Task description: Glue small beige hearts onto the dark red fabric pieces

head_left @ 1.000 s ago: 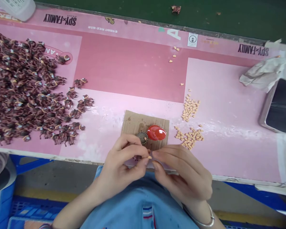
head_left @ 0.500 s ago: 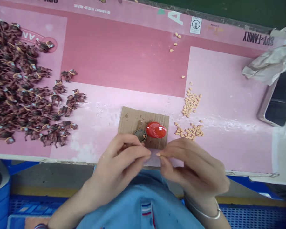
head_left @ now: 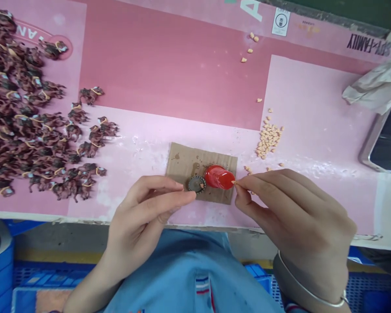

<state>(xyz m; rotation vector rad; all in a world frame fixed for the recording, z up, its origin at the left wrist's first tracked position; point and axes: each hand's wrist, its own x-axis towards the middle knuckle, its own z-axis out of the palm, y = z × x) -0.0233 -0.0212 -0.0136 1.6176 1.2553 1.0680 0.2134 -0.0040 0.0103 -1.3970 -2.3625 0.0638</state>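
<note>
My right hand (head_left: pixel 296 213) pinches a small tan piece (head_left: pixel 233 182) between thumb and forefinger. The piece is at the right edge of a glossy red cup-shaped object (head_left: pixel 220 177). My left hand (head_left: pixel 150 213) is open, its fingers apart and nothing visible between them. Its fingertips are close to a crimped metal bottle cap (head_left: pixel 196 184) with a small bit of something inside. Both the red object and the bottle cap rest on a piece of cardboard (head_left: pixel 182 158), which has wet-looking spots.
Many small brown horse-like figures (head_left: pixel 35 130) crowd the table's left. Loose tan pieces (head_left: pixel 269 139) lie right of the cardboard, with several farther back. A phone (head_left: pixel 386 143) and crumpled white paper (head_left: pixel 376 84) are at the right. The pink table's front edge (head_left: pixel 84 221) runs below.
My right hand has moved right and up, carrying the tan piece to the red object. My left hand has shifted left, and its fingers have spread. The view has shifted slightly.
</note>
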